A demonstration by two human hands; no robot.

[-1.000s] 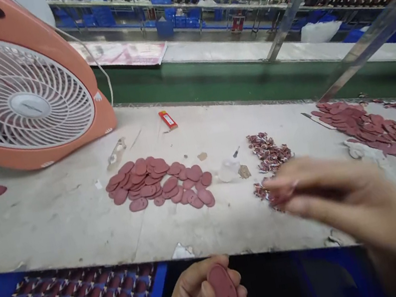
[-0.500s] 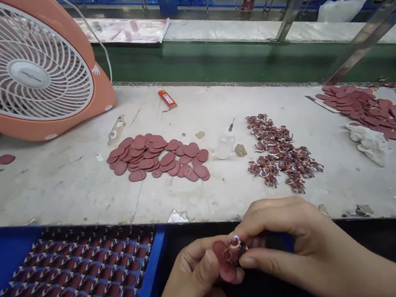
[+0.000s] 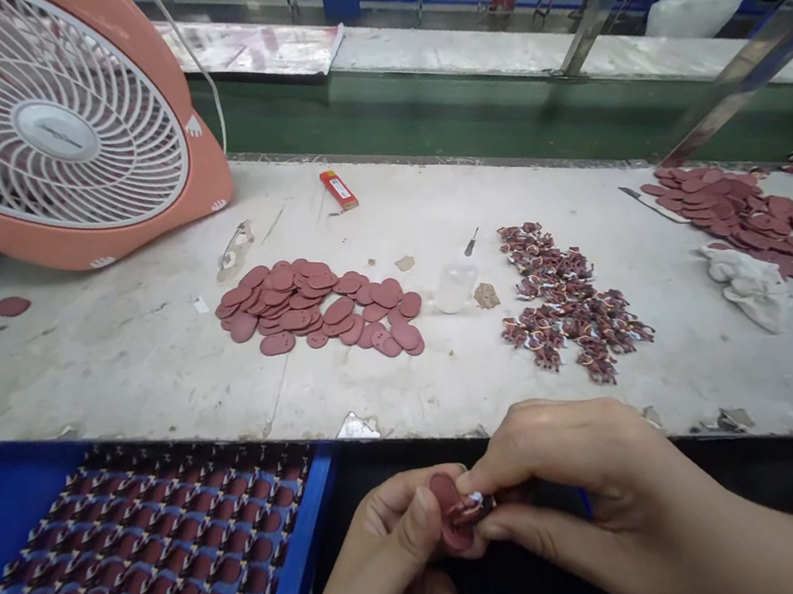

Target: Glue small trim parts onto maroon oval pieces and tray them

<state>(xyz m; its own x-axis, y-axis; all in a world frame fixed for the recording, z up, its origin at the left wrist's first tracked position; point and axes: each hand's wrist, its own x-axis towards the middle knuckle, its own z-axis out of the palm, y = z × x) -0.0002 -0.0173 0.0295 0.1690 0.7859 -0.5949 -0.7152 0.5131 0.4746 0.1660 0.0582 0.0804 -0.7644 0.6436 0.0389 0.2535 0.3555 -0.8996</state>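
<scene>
My left hand pinches a dark red oval piece below the table's front edge. My right hand meets it from the right, its thumb and forefinger closed on a small red clip-like part pressed against that oval. On the grey table ahead lie a pile of the same red ovals and a heap of the small red parts.
A blue tray at lower left holds several rows of finished ovals. An orange fan stands at the back left. More ovals and a white rag lie at right; a red lighter lies farther back.
My right hand came back from the heap of small parts with one of them and joined my left hand at the oval. The view tilted down slightly.
</scene>
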